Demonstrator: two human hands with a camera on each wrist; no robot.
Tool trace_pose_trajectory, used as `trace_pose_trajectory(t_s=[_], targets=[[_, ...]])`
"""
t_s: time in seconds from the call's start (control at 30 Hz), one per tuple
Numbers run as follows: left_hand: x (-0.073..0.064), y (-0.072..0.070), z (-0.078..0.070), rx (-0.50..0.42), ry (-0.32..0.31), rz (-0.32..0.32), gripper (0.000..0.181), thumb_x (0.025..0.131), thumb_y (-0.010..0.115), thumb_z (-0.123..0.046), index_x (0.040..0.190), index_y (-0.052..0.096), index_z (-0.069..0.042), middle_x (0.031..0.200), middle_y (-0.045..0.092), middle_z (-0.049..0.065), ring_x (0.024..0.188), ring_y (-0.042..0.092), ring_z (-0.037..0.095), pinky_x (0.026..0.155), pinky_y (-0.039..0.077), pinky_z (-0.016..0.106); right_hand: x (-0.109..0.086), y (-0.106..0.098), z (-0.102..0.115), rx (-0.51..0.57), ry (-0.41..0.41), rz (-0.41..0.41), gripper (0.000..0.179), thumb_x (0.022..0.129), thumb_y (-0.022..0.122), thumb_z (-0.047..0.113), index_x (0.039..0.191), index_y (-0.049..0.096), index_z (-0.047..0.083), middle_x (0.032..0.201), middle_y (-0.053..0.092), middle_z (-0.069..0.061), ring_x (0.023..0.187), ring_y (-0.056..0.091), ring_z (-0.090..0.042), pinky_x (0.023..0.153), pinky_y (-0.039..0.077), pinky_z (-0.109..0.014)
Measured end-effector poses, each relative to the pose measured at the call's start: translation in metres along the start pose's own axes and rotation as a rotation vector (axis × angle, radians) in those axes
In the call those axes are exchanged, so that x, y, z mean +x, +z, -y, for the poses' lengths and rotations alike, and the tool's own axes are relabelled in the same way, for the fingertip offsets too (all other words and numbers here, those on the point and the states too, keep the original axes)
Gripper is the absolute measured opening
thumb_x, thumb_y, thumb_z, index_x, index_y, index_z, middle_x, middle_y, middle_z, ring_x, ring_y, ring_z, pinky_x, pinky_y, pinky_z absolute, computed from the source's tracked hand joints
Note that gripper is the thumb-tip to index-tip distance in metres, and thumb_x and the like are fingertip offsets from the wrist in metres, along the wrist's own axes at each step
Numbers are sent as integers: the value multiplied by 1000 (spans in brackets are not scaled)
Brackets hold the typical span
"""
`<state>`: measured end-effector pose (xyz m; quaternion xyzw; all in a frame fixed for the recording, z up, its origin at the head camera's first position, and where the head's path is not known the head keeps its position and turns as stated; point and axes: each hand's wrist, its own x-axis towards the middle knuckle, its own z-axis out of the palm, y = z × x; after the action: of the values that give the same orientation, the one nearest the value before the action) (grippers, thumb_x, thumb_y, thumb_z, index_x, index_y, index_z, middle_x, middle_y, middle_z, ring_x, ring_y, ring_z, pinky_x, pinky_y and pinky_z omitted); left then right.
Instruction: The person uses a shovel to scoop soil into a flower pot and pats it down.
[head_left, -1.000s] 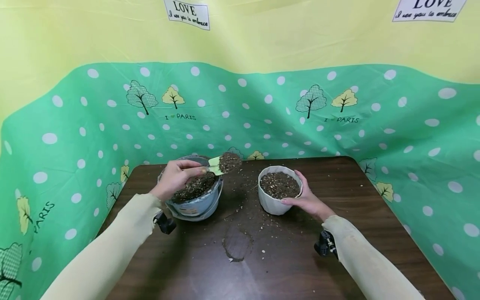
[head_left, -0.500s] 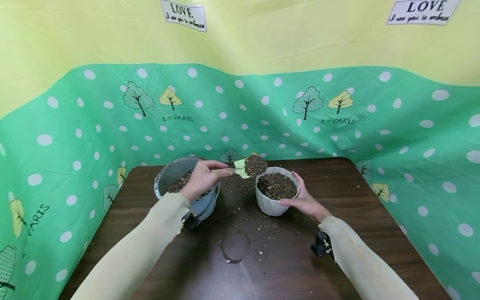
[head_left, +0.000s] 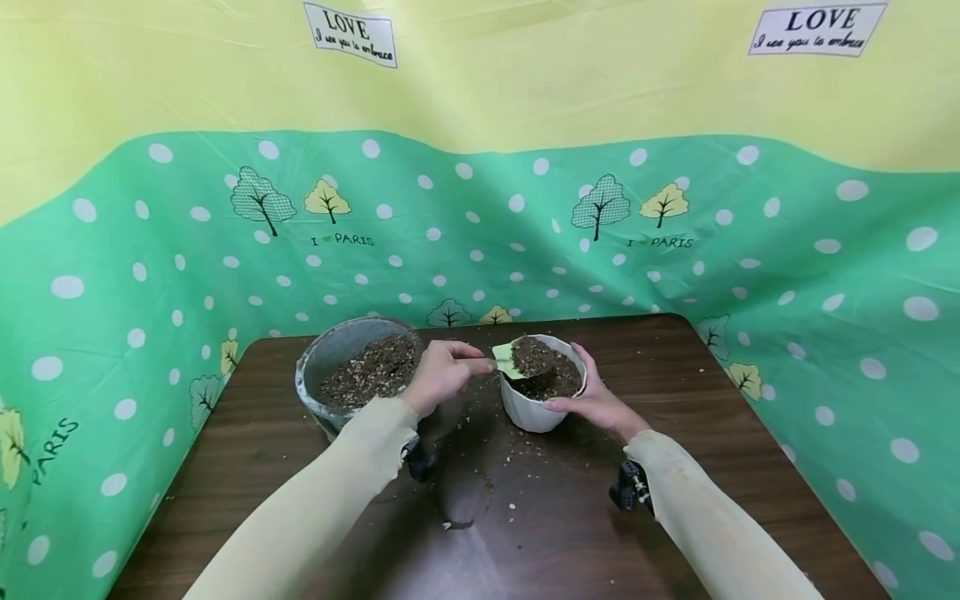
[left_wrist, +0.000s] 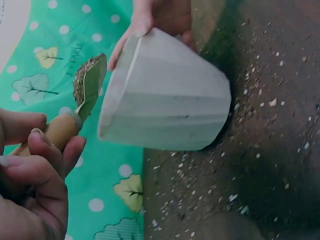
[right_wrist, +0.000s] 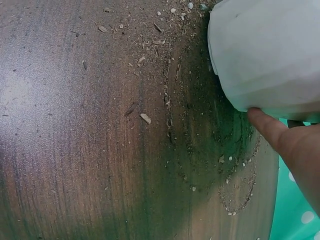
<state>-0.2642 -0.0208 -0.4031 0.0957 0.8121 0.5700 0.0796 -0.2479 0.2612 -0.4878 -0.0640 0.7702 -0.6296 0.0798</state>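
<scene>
My left hand [head_left: 442,375] grips the wooden handle [left_wrist: 62,131] of a small trowel with a pale green blade [head_left: 506,362]. Dark soil [head_left: 534,357] is heaped on the blade, which is over the left rim of a white faceted flower pot [head_left: 531,413]. Inside that pot lies more soil. On the pot's right side my right hand [head_left: 600,403] holds it, thumb at the near rim and fingers round the far side. To the left stands a grey bucket [head_left: 309,392] partly filled with soil; my left forearm hides some of its near side.
The brown wooden table [head_left: 675,392] bears scattered crumbs of soil and pale bits, thickest near the pot. A ring of soil, partly hidden by the left wrist camera [head_left: 420,460], marks the tabletop. A green and yellow printed cloth [head_left: 420,250] surrounds the table's back and sides.
My left hand has carried the loaded trowel rightward from over the bucket to over the white pot. The right hand keeps its hold on the pot. More of the bucket's inside shows.
</scene>
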Motion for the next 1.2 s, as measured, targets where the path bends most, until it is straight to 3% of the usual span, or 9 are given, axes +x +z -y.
trace_pose_trajectory(t_s=[0.27, 0.47, 0.6, 0.87, 1.2], targets=[[7, 25, 2, 62, -64, -49, 16, 86, 78, -20, 95, 76, -7, 70, 69, 3, 53, 57, 15, 48, 43, 27, -1, 5, -2, 29, -5, -18, 116, 80, 81, 8, 158, -3, 20, 159, 5, -21, 143, 14, -39, 113, 17, -53], [8, 37, 2, 118, -95, 0, 11, 88, 74, -24, 91, 76, -13, 77, 71, 5, 69, 64, 23, 55, 44, 30, 1, 8, 0, 23, 15, 9, 116, 82, 81, 10, 158, -6, 22, 159, 4, -19, 143, 14, -38, 112, 20, -53], [7, 38, 2, 149, -71, 52, 14, 89, 74, -27, 93, 76, -14, 82, 71, 2, 79, 66, 25, 59, 46, 32, 3, 9, 0, 25, 10, 25, 115, 83, 80, 10, 158, -7, 22, 159, 4, -20, 143, 14, -38, 111, 21, -52], [4, 25, 0, 240, 35, 119, 12, 88, 76, -24, 94, 79, -14, 91, 71, -4, 78, 65, 12, 69, 53, 32, 2, 6, 3, 21, 15, 13, 117, 81, 82, 10, 158, -7, 22, 159, 2, -19, 143, 12, -39, 112, 20, -53], [-2, 5, -13, 446, 170, 53, 14, 91, 73, -22, 99, 78, -12, 87, 74, -4, 76, 66, 10, 74, 53, 34, 1, 0, 4, 16, 29, 10, 117, 82, 80, 9, 158, -7, 22, 160, 0, -20, 144, 11, -40, 111, 21, -55]])
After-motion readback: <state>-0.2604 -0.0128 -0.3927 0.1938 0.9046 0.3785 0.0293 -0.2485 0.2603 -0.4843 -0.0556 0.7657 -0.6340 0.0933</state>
